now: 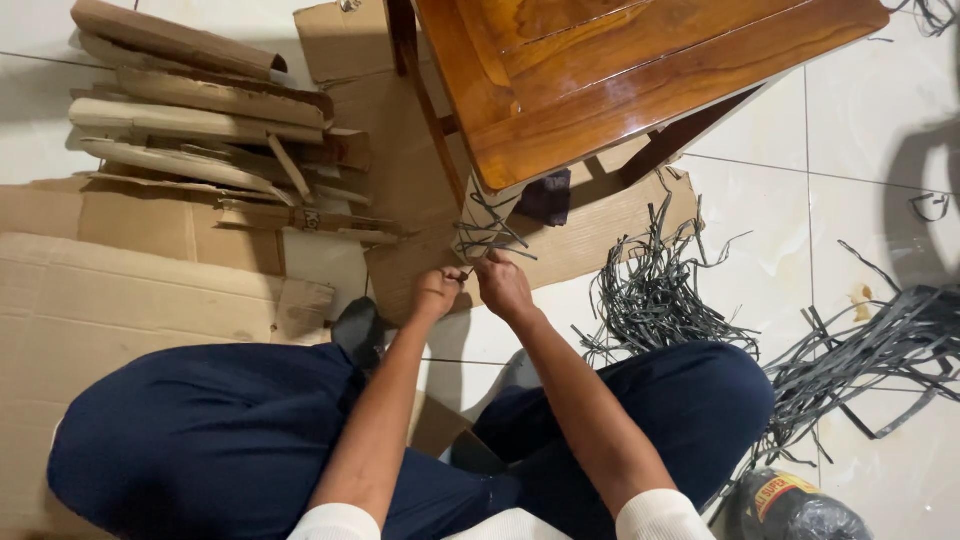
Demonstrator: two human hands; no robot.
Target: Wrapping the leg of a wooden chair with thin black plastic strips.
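My left hand [436,291] and my right hand [502,283] meet in front of me, fingers pinched on a small woven piece of dark grey strips [483,236]. The piece lies at the corner of a glossy wooden table [620,70], with loose strip ends sticking out to all sides. I sit on the floor in dark blue trousers [200,430], my knees spread to both sides.
A heap of loose grey strips [655,290] lies right of my hands, more strips [880,350] farther right. Flat cardboard sheets [120,300] cover the floor at left, with rolled cardboard pieces [200,130] stacked behind. A dark plastic bag [800,510] sits bottom right.
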